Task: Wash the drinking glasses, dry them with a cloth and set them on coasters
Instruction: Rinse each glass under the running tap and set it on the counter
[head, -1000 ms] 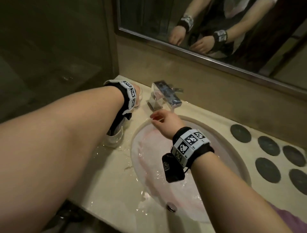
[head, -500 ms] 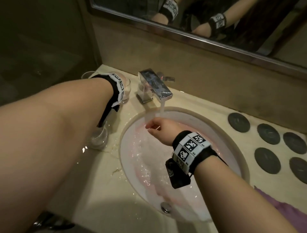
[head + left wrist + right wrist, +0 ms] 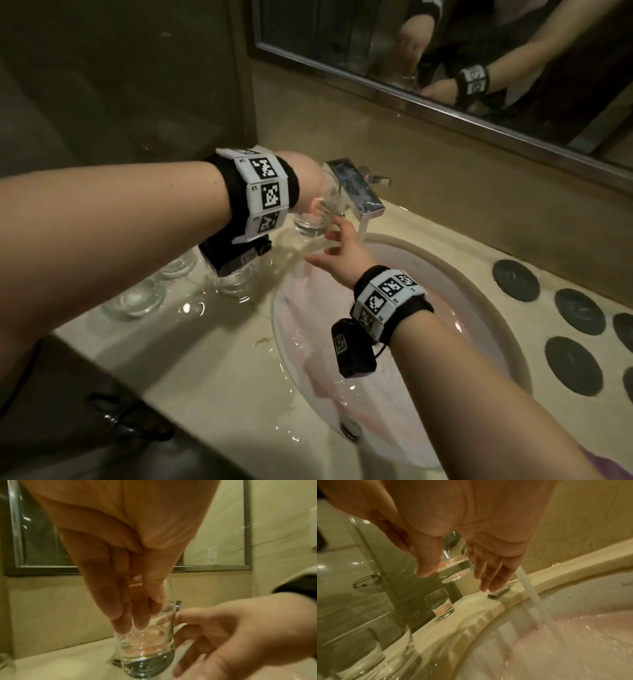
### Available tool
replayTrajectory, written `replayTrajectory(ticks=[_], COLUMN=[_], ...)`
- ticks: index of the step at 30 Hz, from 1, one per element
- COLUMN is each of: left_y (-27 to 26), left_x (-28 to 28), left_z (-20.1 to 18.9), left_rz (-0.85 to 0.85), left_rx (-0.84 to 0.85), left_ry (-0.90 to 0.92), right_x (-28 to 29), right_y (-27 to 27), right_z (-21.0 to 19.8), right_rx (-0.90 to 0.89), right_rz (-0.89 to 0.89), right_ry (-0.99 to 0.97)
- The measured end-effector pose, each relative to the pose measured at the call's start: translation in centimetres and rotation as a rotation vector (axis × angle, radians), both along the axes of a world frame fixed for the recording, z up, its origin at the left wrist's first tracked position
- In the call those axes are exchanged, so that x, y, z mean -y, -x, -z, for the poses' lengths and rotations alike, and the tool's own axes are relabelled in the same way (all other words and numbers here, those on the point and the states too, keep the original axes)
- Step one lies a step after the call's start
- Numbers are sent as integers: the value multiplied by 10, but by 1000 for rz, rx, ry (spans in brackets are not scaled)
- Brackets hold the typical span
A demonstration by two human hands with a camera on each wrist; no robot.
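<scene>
Item: wash station, stone counter, wet, with oval basin at centre right of the head view; chrome faucet above centre, water stream falling from its spout into the basin, pinkish film on the basin floor. Framed mirror across the upper right. Five dark round coasters, nearest, ranged along the right edge of the counter. Purple cloth at the lower right corner. Three further glasses on the counter at left centre, one clear of the forearm, the others partly hidden under the left wrist band and camera. Left forearm crosses the left half of the head view and screens most of that side. Task piece: held glass, clear, heavy base, small residue of liquid in the bottom, lifted off the counter just left of the faucet. Left hand comes down from above, fingers curled round the glass, thumb on the opposite wall, gripping it. Right hand below the spout, fingers spread and relaxed, holding nothing, fingertips just beside the glass base; contact cannot be told
</scene>
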State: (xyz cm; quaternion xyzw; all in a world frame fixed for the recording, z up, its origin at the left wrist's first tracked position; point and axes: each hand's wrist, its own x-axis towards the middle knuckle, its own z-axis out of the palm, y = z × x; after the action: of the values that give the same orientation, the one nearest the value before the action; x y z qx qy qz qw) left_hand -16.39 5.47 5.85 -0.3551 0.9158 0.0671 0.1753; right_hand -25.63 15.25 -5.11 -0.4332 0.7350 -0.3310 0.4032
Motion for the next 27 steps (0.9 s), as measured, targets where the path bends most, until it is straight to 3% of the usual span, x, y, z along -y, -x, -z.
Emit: replayTrajectory(ticks=[5, 8, 14, 27], left_y=[2, 12, 28, 40], left_x=[-28, -38, -48, -44], left_z=[31, 53, 95, 128], left_rz=[24, -13, -122, -185], left_rx=[-29, -112, -289, -370], left_ry=[-49, -120, -237, -319], right_x=[-4, -12, -16, -9], right_y=[-2, 14, 55, 98], right_z=[26, 40, 66, 77], right_rx=[190, 216, 146, -118], right_rz=[126, 182, 217, 48], right_ry=[113, 108, 4, -142])
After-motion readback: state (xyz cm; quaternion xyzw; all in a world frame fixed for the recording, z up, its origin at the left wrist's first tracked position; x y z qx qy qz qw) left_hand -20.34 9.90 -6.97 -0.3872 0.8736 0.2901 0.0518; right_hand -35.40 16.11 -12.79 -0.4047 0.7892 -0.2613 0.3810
